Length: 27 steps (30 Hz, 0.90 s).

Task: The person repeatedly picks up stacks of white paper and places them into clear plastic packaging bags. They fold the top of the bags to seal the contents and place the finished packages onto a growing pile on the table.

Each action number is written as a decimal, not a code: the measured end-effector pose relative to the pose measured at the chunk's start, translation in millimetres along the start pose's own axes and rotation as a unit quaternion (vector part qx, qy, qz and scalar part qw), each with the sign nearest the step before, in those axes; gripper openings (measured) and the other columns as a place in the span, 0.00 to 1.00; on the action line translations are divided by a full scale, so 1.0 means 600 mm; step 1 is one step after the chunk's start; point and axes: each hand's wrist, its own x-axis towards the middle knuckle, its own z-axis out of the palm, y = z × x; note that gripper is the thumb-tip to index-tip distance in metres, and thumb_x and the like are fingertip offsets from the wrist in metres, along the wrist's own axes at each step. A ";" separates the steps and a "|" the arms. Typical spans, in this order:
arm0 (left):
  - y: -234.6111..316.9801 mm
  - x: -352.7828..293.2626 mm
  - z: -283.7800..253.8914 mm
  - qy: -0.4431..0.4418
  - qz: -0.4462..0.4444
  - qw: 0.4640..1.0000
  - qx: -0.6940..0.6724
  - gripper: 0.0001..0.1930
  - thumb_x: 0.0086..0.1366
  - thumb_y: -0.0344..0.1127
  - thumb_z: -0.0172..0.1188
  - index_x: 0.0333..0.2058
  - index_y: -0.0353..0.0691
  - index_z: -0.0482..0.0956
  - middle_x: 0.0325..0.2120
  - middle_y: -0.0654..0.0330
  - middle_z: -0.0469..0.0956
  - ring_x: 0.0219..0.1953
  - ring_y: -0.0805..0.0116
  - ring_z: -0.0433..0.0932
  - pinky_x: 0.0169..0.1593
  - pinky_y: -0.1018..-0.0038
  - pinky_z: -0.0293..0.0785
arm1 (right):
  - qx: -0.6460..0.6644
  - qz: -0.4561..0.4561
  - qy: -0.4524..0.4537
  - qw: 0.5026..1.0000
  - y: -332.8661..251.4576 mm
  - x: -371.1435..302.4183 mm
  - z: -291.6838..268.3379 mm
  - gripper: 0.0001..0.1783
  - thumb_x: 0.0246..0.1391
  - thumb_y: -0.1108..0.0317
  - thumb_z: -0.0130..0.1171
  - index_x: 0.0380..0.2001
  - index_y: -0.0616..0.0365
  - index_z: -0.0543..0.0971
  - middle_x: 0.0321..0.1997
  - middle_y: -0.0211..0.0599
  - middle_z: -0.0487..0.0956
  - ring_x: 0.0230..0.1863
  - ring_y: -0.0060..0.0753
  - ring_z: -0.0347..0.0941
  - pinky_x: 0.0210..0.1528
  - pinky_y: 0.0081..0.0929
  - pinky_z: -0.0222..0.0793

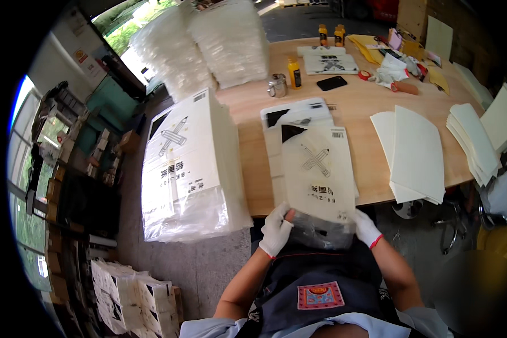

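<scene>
Both my hands wear white knit gloves with red cuffs. Between them lies a pack of drawing paper [316,163] in a clear plastic bag, printed with a crossed pencil design and a black corner. My left hand [276,230] grips its near left corner, thumb on top. The near right edge is held by my right hand [367,228], whose fingers are partly hidden. The loose clear end of the bag [321,232] hangs over the table edge toward my apron. Beneath this pack, farther up the table, lie similar packs [315,107].
On the left stands a tall stack of bagged packs [180,152]. White paper sheets [417,152] fan out at right, with another sheet pile [473,141] beyond. Farther back are a metal mug [276,85], an orange bottle [294,74], a phone [332,84] and large plastic-bag stacks [231,42].
</scene>
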 end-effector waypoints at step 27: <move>-0.266 -0.110 -0.024 0.121 -0.180 0.971 -0.100 0.09 0.63 0.37 0.58 0.35 0.37 0.76 0.25 0.59 0.77 0.25 0.70 0.75 0.27 0.72 0.71 | -0.209 0.103 -0.281 0.931 0.010 -0.017 0.306 0.22 0.56 0.67 0.57 0.54 0.60 0.71 0.37 0.40 0.81 0.37 0.25 0.77 0.42 0.22 0.74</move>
